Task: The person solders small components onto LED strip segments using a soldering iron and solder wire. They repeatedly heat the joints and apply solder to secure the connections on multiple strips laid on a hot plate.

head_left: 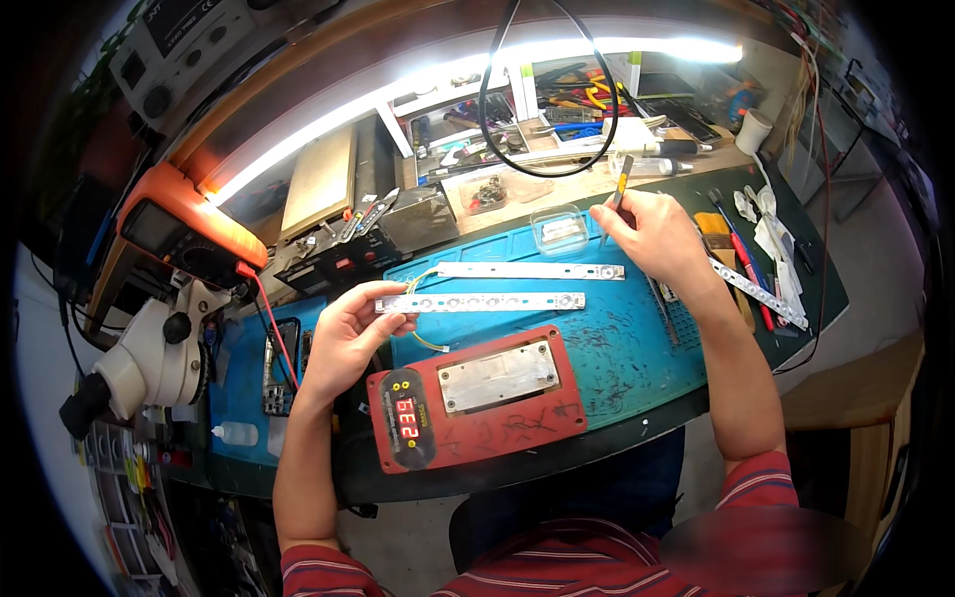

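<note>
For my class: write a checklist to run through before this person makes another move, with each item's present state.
1. Front strip held: ok, the left hand grips its left end.
2. Slim tool in grip: ok, in the right hand.
3. Tool tip apart from the clear plastic box: cannot tell; too close to judge.
4. Rear strip on the blue mat: ok, behind the front strip.
5. Yellow lead tidy: not ok, it trails loose near the left hand.
6. Display on the red unit lit: ok.
</note>
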The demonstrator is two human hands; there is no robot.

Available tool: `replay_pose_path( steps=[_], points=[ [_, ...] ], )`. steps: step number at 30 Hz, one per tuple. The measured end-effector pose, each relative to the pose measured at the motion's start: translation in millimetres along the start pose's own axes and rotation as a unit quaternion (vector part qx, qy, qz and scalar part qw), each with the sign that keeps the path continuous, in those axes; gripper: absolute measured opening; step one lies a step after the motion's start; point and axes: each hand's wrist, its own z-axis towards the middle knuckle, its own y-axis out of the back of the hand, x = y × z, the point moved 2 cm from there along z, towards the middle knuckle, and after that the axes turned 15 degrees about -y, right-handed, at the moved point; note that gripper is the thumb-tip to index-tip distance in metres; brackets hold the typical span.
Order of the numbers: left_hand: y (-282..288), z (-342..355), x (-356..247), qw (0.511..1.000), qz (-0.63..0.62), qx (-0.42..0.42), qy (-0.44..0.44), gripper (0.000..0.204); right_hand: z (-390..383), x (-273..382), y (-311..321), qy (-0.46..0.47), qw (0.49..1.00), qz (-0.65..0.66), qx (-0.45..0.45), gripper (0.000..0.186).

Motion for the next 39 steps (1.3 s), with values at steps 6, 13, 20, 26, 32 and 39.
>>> replay_pose_path(
  steps=[6, 13, 20, 26, 32, 39],
  points=[
    [-1.3, 0.5, -0.7, 1.0, -0.002, -0.002, 0.005, 0.03, 0.7, -2.5, -2.3, -0.003, 1.0, 0.003, -0.002, 0.037],
    [-1.3, 0.3, 0.3, 1.0, -0.004, -0.004, 0.002, 0.03, 0.2, 0.1, 0.3, -0.002, 1.0, 0.0, 0.005, 0.038],
    [-0.8, -0.4, 1.4, 1.0, -0.007, -0.008, 0.004, 0.03, -0.3, 0.2, 0.5, 0.002, 1.0, 0.002, 0.003, 0.039],
    [-2.4, -0.1, -2.8, 1.0, -0.016, -0.011, 0.002, 0.032, 0.8, -1.8, -1.5, 0.016, 1.0, 0.006, -0.005, 0.039],
    [-1.4, -0.5, 0.0, 1.0, -0.004, -0.014, 0.001, 0.031, 1.1, -2.9, -2.1, 0.019, 1.0, 0.008, -0.008, 0.038],
    [-0.9, -0.1, -1.5, 1.0, 0.02, -0.003, -0.006, 0.03, 1.4, -1.7, -2.2, 0.009, 1.0, 0.013, -0.012, 0.038]
  ],
)
